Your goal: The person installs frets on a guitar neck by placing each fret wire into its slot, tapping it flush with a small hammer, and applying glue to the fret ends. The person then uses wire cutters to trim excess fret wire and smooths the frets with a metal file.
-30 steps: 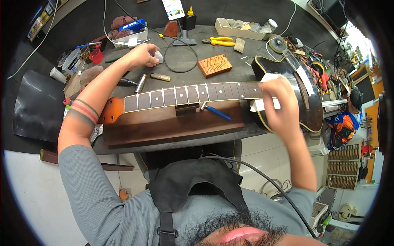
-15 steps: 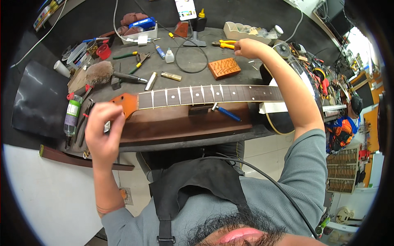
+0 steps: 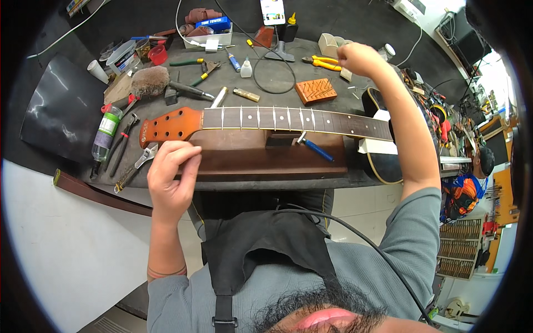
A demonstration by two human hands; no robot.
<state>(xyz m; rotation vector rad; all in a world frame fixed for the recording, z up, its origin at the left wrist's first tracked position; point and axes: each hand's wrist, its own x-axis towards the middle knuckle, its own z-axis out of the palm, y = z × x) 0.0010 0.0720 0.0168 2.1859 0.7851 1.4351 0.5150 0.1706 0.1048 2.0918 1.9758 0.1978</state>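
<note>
Has left hand [image 3: 173, 180] near the guitar [image 3: 277, 118], with fingers pinched close. Has right hand [image 3: 360, 60] by the pliers [image 3: 326, 65]; cannot tell about those fingers, wide or narrow.

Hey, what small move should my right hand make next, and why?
Perhaps ease the right hand toward the yellow pliers: in view it appears right beside them, while the left hand is farther off, near the headstock.

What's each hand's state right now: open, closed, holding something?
Left hand: curled near the orange wooden headstock; whether holding anything cannot be told.
Right hand: curled near yellow-handled pliers; grasp hidden, cannot be told.
</note>
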